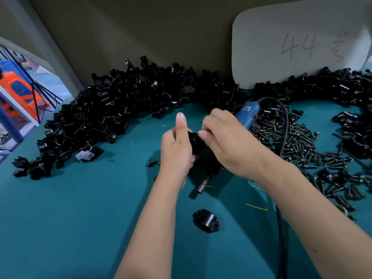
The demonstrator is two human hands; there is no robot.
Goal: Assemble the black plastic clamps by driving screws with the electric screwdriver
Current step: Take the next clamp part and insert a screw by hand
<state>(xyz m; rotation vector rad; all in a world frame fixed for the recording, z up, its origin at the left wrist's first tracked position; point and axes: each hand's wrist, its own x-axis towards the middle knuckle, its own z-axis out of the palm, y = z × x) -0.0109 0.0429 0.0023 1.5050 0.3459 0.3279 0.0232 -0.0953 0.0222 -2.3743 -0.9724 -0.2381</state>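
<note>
Left hand (177, 150), thumb raised, gripping black clamp part (196, 142) above teal table (80, 218). Right hand (227, 141) pinching at same part's top edge, fingers curled. Electric screwdriver (246, 115) lying beneath right hand, socket bit (201, 188) pointing near. Loose clamp half (206, 220) nearer, flat on table. Screw pile (302, 146) right; clamp heap (120, 109) behind.

clamp pile (120, 101) left, screws (298, 141) right
</note>
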